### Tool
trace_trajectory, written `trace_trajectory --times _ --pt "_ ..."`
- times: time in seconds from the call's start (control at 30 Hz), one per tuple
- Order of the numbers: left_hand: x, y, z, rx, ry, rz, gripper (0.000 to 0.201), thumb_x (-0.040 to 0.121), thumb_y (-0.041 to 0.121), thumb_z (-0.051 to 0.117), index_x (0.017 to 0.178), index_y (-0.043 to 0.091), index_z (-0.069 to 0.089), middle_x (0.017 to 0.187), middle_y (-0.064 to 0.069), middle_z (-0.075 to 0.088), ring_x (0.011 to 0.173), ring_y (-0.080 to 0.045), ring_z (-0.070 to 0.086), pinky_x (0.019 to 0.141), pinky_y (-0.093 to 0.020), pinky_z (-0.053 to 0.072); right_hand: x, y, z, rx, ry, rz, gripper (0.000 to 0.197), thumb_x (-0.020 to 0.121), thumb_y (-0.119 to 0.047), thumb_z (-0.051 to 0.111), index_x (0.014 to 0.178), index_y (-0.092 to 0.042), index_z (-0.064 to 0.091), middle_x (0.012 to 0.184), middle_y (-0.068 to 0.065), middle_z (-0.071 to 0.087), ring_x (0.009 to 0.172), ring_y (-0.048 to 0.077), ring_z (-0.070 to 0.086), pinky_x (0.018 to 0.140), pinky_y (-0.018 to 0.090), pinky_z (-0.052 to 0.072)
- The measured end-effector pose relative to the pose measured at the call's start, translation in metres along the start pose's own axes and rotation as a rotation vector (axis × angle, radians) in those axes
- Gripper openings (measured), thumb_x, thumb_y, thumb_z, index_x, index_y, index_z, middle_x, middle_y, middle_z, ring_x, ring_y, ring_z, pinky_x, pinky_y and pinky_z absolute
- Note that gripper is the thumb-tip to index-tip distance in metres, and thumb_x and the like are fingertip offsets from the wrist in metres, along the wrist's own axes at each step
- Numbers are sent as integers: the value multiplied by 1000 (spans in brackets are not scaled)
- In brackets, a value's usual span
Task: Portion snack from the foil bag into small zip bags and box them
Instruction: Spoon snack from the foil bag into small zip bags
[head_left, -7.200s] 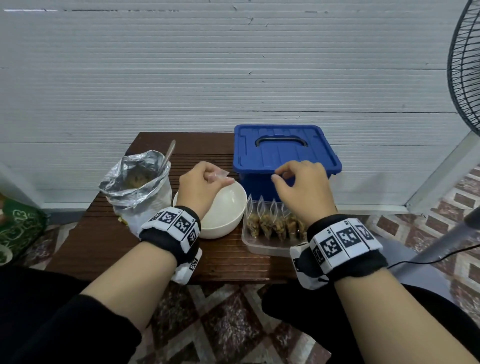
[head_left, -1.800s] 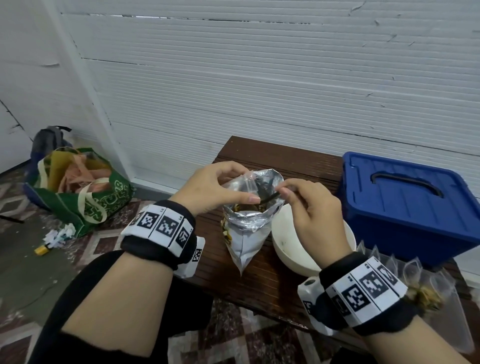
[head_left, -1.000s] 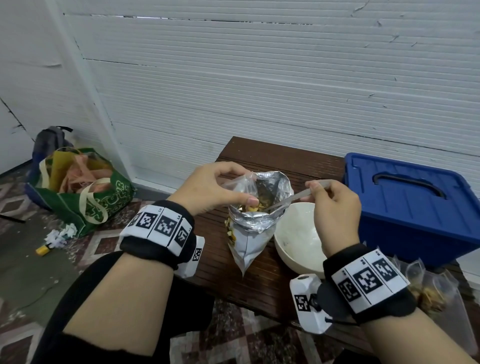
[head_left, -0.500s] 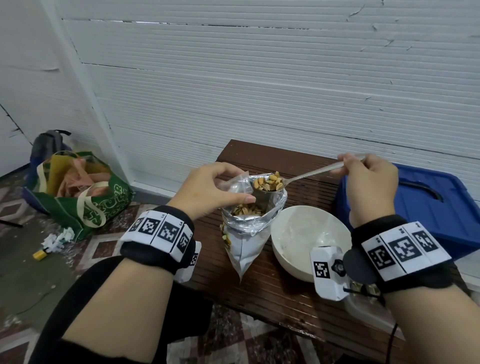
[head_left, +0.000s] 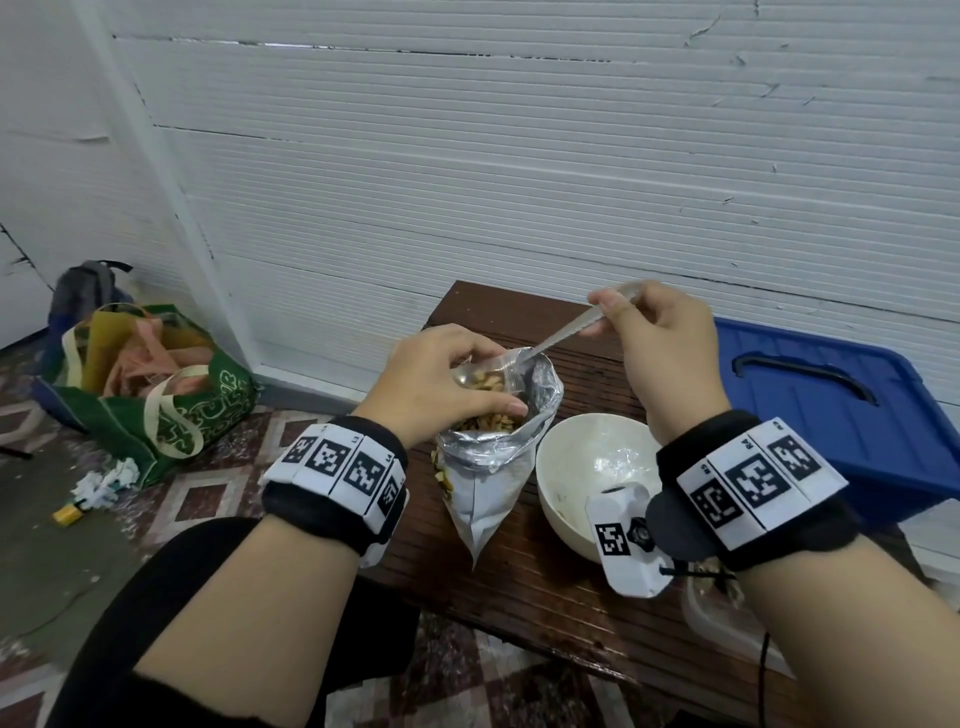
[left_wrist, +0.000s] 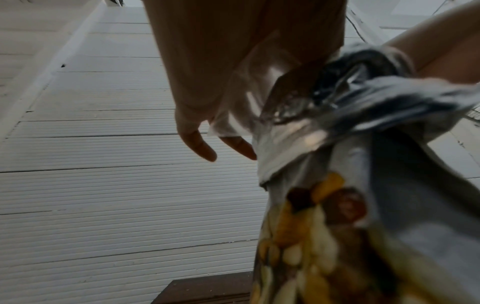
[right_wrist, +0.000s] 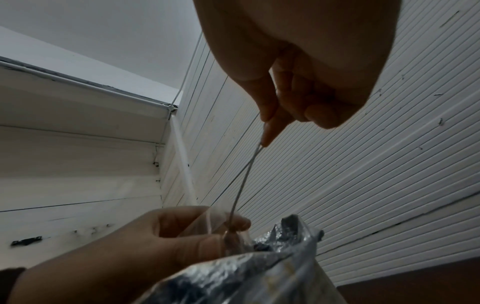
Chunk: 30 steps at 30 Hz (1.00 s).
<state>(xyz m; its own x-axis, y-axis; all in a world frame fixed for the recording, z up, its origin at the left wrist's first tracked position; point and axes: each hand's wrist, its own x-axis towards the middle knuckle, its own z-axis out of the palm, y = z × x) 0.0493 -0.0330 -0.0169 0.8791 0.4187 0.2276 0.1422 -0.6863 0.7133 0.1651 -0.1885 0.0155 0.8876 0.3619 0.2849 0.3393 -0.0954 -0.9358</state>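
The right hand (head_left: 662, 358) pinches the end of a metal spoon (head_left: 566, 332) between thumb and forefinger, the other fingers curled under; in the right wrist view the thin handle (right_wrist: 244, 181) runs down from the fingertips toward the lower middle of the frame. The spoon's bowl, loaded with nuts, sits inside the mouth of a small clear zip bag (head_left: 496, 371), just left of centre in the head view. The left hand (head_left: 436, 384) holds that zip bag open, fingers and thumb curled round its rim; the left wrist view shows the clear plastic (left_wrist: 249, 96) against the palm with two fingertips poking out below it. The zip bag hangs directly over the open top of the foil bag (head_left: 493, 467), which stands on the dark wooden table (head_left: 545, 587) at the centre of the frame, its silver top crumpled and more snack visible inside. Whether the left hand also touches the foil I cannot tell.

Just right of the foil bag stands a white bowl (head_left: 582, 467), partly covered by the right wrist band. A blue lidded box (head_left: 831, 415) with a handle sits at the right edge. A clear plastic container (head_left: 711, 618) shows at the lower right, mostly hidden by the forearm. On the floor at the left lies a green tote bag (head_left: 156, 395), a grey backpack (head_left: 85, 288) behind it.
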Motion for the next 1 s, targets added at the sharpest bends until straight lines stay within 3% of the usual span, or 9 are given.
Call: trace_trajectory --times 0.07,0.2,0.27,0.37,0.5,0.7,0.77,0.87,1.0 --pt "0 1 1 -23 29 -2 43 56 47 86 93 32 69 95 14 65 91 2 56 82 -19 43 -4 -5 1 68 -47 -64 14 94 -21 58 90 -16 70 69 -4 68 59 -6 55 67 17 38" --pt "-1 -1 -2 -134 61 -44 32 63 42 83 90 32 68 84 14 67 74 8 57 65 -5 42 -6 -10 -6 172 -48 -215 12 94 -16 58 92 -20 69 77 -9 66 62 -5 56 64 11 40" --pt "-1 -3 -4 -168 99 -65 32 63 45 82 88 28 69 82 10 67 73 3 56 61 -7 41 -5 -11 -13 177 -5 -278 13 95 -16 57 92 -22 68 78 -10 65 62 -5 54 65 11 40" --pt "-2 -5 -7 -212 112 -106 41 58 52 77 88 25 70 75 12 67 70 -2 59 59 -13 43 0 -9 -22 227 105 -304 14 96 -15 55 90 -22 66 87 4 67 62 -3 55 66 14 42" --pt "-2 -6 -9 -205 67 -119 41 60 53 75 87 23 69 67 15 65 55 6 53 53 -11 39 2 -2 -25 135 205 -255 19 95 -18 56 81 -29 64 77 -12 66 70 3 59 70 21 46" --pt "-2 -6 -9 -206 54 -130 43 60 55 75 87 22 68 66 14 64 51 9 52 54 -14 37 -16 16 -1 -154 -56 -337 10 93 -19 61 90 -22 70 78 -16 66 73 -3 59 68 11 44" --pt "-3 -7 -9 -208 60 -139 50 56 59 74 90 23 70 72 12 68 57 8 55 58 -17 39 -22 23 7 -289 -151 -448 13 93 -16 59 92 -19 72 83 -11 69 80 4 61 76 20 48" --pt "-2 -7 -10 -208 61 -132 55 54 61 72 93 24 71 78 9 72 65 6 61 62 -18 42 -30 31 14 -454 -243 -547 18 93 -20 54 93 -14 71 82 -1 69 80 19 58 73 36 47" --pt "-2 -8 -9 -216 56 -127 57 53 63 73 95 24 71 80 8 73 69 4 64 64 -20 46 -33 31 17 -374 -272 -485 14 93 -17 57 92 -11 70 78 -4 67 76 14 59 69 22 44"
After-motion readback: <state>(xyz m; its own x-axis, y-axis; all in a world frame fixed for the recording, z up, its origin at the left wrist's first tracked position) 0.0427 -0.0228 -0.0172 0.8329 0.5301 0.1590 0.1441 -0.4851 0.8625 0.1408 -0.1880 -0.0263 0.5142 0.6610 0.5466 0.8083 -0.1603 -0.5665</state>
